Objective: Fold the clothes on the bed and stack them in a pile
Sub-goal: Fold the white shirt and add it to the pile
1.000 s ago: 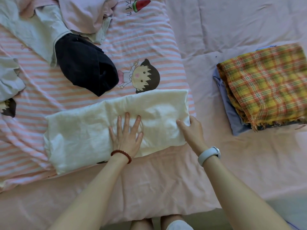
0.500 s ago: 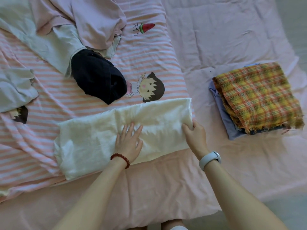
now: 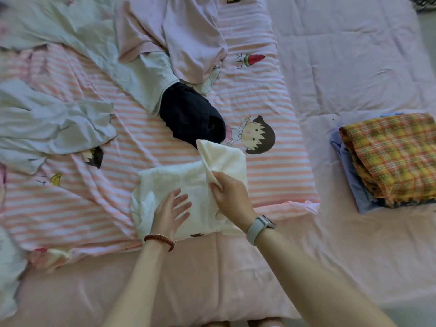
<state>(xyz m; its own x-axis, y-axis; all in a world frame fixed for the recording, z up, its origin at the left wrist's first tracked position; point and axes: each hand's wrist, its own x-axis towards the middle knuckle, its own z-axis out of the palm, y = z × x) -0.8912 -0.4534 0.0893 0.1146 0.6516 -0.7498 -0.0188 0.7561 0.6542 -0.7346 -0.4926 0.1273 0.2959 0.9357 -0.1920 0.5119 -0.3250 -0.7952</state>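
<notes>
**White cloth half folded on the striped sheet**

The white cloth (image 3: 188, 197) is laid on the striped sheet (image 3: 94, 204) near the front edge of the bed (image 3: 354, 67). Its right end is pinched by the right hand (image 3: 230, 198), fingers curled round the edge, and is raised over the rest of the cloth. The left hand (image 3: 171, 210) is laid flat on the cloth with fingers straight and spread. A bead bracelet (image 3: 160, 239) is worn on the left wrist, a watch (image 3: 258, 226) on the right. A dark garment (image 3: 191, 114) is seen just behind the raised end. Pale clothes (image 3: 70, 55) are heaped at the far left. The pile (image 3: 389, 156), topped by a plaid piece, is set well apart on the right.
</notes>
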